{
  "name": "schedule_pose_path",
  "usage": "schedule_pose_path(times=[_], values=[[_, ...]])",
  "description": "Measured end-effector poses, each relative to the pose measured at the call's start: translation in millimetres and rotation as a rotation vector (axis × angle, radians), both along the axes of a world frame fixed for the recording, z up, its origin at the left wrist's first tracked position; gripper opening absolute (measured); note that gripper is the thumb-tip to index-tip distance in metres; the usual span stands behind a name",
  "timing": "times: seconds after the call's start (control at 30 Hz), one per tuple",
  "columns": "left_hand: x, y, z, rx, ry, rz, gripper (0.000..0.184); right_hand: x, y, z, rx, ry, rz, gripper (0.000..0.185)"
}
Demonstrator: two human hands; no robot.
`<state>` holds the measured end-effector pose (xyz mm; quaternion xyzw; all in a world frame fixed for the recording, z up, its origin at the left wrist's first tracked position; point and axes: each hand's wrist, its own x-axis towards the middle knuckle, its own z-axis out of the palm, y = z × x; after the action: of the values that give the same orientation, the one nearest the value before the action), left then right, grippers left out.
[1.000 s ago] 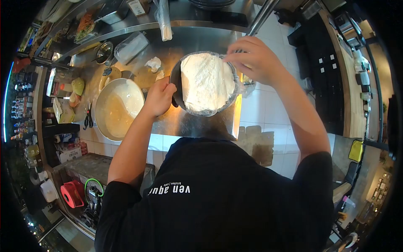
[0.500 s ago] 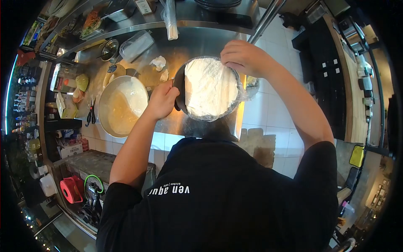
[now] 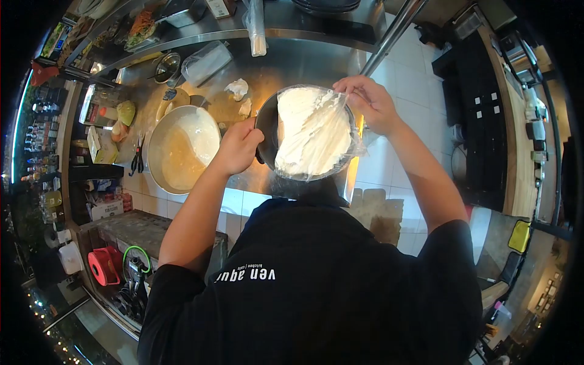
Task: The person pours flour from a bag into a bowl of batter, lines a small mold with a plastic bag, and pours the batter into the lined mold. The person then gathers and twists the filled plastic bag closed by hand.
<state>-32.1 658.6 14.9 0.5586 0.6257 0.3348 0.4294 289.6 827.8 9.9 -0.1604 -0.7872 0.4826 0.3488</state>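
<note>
Since the earlier frame, the plastic film point(image 3: 358, 146) has been drawn toward the right, its folds slanting up to the right hand point(image 3: 372, 104), and more of the pot's dark inner side shows on the left. The pot point(image 3: 267, 125) is over the metal table point(image 3: 249, 182), close to the person's chest, with a white mass point(image 3: 301, 137) under the film. The right hand pinches the film at the far right rim, fingertips together; the left hand point(image 3: 240, 146) is closed around the pot's left side. Left of the pot is a large bowl point(image 3: 157, 143) of pale, two-toned liquid, with scissors point(image 3: 138, 157) just beside it. Farther back lie a crumpled white piece point(image 3: 237, 89) and a clear plastic package point(image 3: 207, 62).
</note>
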Motion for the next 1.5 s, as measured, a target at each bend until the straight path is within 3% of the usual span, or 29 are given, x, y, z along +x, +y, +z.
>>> schedule_pose_path(times=[0.13, 0.53, 0.77, 0.83, 0.97, 1.03, 1.17, 1.23, 1.3, 1.5], values=[[4, -1, 8, 0.006, -0.037, -0.005, 0.023, -6, -9, -17, -0.185, 0.244, -0.037, 0.005], [2, -3, -8, 0.016, -0.079, 0.017, 0.022, -8, -8, -35, -0.178, 0.340, -0.144, 0.008], [2, -7, -16, -0.037, -0.084, 0.063, 0.021, 0, -15, -46, -0.203, 0.230, -0.304, 0.012], [6, -8, -12, -0.088, -0.200, 0.082, 0.020, -1, -14, -48, -0.239, 0.310, -0.311, 0.011], [-2, -6, -26, -0.030, -0.162, 0.076, 0.020, -2, -12, -51, -0.151, 0.387, -0.307, 0.012], [-2, -5, -21, 0.013, -0.072, 0.073, 0.021, -3, -21, -45, -0.489, 0.655, -0.236, 0.025], [3, -7, -4, -0.005, -0.090, 0.082, 0.021, -3, -44, -70, -0.764, 0.596, -0.293, 0.037], [3, -6, -3, -0.052, -0.169, 0.095, 0.021, -8, -57, -82, -1.016, 0.531, -0.190, 0.043], [-2, -7, -12, -0.038, -0.177, 0.084, 0.020, -9, -62, -93, -1.062, 0.555, -0.101, 0.041], [-8, -6, -24, -0.036, -0.202, 0.075, 0.019, -22, -73, -92, -1.072, 0.577, -0.314, 0.026]])
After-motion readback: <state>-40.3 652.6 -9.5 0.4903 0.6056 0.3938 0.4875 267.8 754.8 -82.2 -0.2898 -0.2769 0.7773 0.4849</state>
